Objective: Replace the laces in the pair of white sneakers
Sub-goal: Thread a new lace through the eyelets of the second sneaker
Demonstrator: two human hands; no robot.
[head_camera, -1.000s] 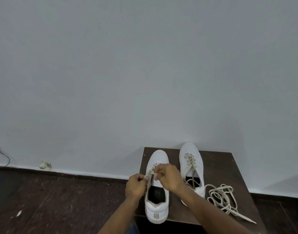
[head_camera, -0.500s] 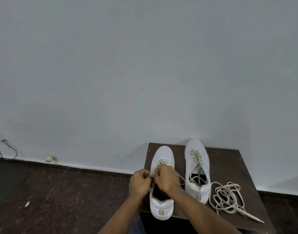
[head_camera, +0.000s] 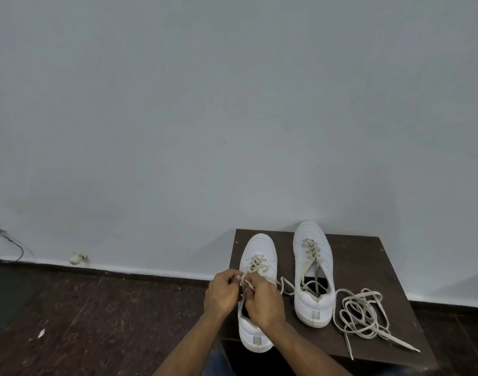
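Since a second ago, your hands have slid back from the left shoe's (head_camera: 257,294) middle to its tongue area, baring the crossed lace (head_camera: 255,264) near the toe. Your left hand (head_camera: 223,293) and right hand (head_camera: 263,301) both pinch that lace, fingers curled, knuckles almost touching. Just beside it on the dark table (head_camera: 368,267) stands the right shoe (head_camera: 313,278), laced, ends hanging loose. A spare lace (head_camera: 365,318) lies tangled near its heel.

Sneakers (head_camera: 313,270) white w/ grey heel tabs; laces (head_camera: 364,313) cream/beige; table (head_camera: 368,267) dk brown; wall (head_camera: 232,104) pale grey-blue; floor (head_camera: 97,321) dk speckled.
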